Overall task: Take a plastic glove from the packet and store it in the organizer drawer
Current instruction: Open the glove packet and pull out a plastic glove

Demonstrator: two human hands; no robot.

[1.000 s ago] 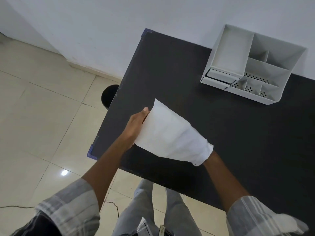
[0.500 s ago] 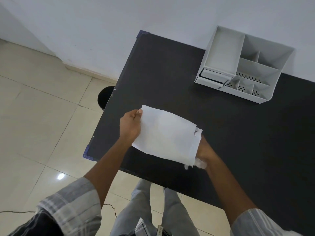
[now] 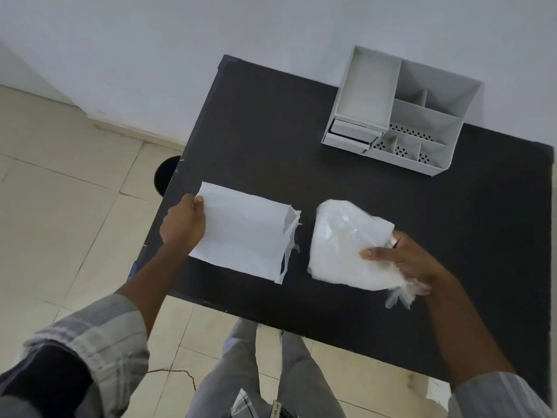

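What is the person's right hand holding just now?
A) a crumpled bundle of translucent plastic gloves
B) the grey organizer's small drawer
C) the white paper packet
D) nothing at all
A: the right hand has its grip closed on the crumpled bundle of translucent plastic gloves, apart from the white paper packet, which the left hand holds at its far end.

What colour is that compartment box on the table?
The organizer is plain light grey, seen best in the head view.
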